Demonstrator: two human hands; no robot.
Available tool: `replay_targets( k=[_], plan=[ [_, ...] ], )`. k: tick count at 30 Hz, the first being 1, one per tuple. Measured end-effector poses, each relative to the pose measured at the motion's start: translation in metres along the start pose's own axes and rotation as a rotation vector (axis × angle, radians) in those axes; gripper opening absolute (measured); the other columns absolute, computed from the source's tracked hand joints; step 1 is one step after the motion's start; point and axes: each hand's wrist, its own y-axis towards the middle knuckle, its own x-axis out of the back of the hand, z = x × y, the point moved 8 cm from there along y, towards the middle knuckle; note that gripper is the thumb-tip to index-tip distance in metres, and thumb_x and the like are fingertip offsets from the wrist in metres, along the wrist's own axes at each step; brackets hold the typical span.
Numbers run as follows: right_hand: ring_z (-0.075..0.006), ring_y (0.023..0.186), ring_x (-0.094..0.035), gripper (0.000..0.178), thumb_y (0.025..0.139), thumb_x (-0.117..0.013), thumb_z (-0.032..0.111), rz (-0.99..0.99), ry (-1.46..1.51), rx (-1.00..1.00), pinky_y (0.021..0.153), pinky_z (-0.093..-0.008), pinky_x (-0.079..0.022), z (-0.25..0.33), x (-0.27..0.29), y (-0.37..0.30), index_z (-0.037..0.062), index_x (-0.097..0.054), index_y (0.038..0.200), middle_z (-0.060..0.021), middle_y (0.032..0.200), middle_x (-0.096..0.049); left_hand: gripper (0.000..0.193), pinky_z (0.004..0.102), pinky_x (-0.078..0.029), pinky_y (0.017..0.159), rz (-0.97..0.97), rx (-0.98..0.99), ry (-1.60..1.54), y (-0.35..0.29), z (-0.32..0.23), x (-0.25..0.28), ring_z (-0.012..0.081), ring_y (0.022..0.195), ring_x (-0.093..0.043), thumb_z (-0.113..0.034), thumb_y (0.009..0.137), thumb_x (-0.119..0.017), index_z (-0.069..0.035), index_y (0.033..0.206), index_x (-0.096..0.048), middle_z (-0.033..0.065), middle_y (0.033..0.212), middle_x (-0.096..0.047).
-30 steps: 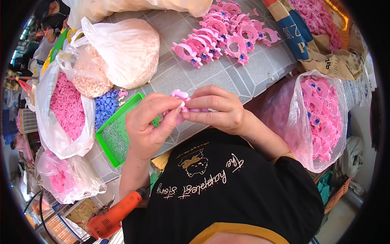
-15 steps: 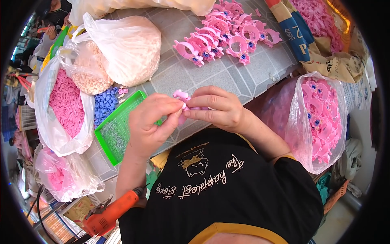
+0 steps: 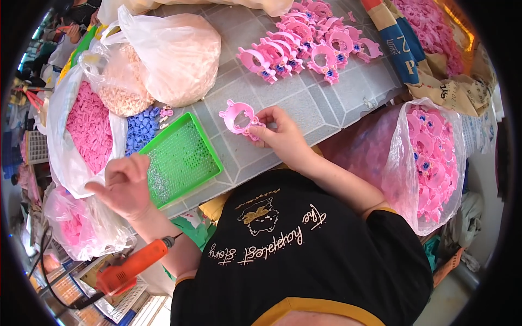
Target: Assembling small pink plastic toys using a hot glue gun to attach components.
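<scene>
Pink eared plastic ring: centre of frame, over the surface
Right hand: pinching ring's lower-right edge
Left hand: loosely open, nothing seen in it, by green tray
Ring feel: likely light, stiff, slick; thin band could crack
Ring grip: thicker lower-right end, gently

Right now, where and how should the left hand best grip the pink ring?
Probably pinch the pink ring by its left rim, coming from the left: the open loop is uncovered there, while the right hand holds its right end.
</scene>
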Motion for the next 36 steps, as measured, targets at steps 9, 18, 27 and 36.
replay_targets(
  k=[9,18,27,36],
  plan=[
    [-0.0158,0.066,-0.065,0.033,0.092,-0.066,0.025,0.062,-0.851,0.170,0.060,-0.0301,-0.051,0.053,0.018,0.010,-0.0023,-0.060,0.110,-0.0115,0.094,-0.067,0.082,0.0362,-0.033,0.073,0.157,-0.171,0.024,-0.113,-0.061,0.049,0.0203,0.075,-0.050,-0.059,0.065,-0.082,-0.018,0.130,-0.053,0.0058,0.110,-0.053],
    [-0.0186,0.073,-0.063,0.040,0.088,-0.069,0.026,0.162,-0.903,0.409,0.065,-0.0324,-0.051,0.053,-0.020,0.038,-0.0023,-0.061,0.115,-0.0121,0.091,-0.067,0.058,0.0464,-0.044,0.085,0.062,-0.090,0.546,-0.068,-0.065,-0.001,0.0244,0.081,-0.053,-0.034,0.080,-0.077,-0.005,0.122,-0.049,0.0065,0.081,-0.057],
    [-0.0261,0.068,-0.065,0.027,0.088,-0.064,0.017,0.046,-0.806,0.349,0.064,-0.0370,-0.050,0.030,-0.033,0.038,-0.0032,-0.062,0.106,-0.0194,0.085,-0.068,0.036,0.0439,-0.050,0.079,-0.027,-0.155,0.439,-0.012,0.023,-0.044,0.0191,0.064,-0.056,-0.008,0.077,-0.069,-0.003,0.108,-0.051,0.0063,0.069,-0.056],
    [-0.0413,0.076,-0.063,0.021,0.088,-0.062,0.015,0.023,-0.874,0.355,0.066,-0.0431,-0.048,0.028,-0.042,0.036,-0.0015,-0.062,0.101,-0.0247,0.084,-0.064,0.028,0.0349,-0.048,0.065,-0.175,-0.175,0.384,-0.008,0.044,-0.033,0.0161,0.061,-0.052,0.012,0.076,-0.059,-0.001,0.100,-0.051,0.0064,0.068,-0.054]
  ],
)
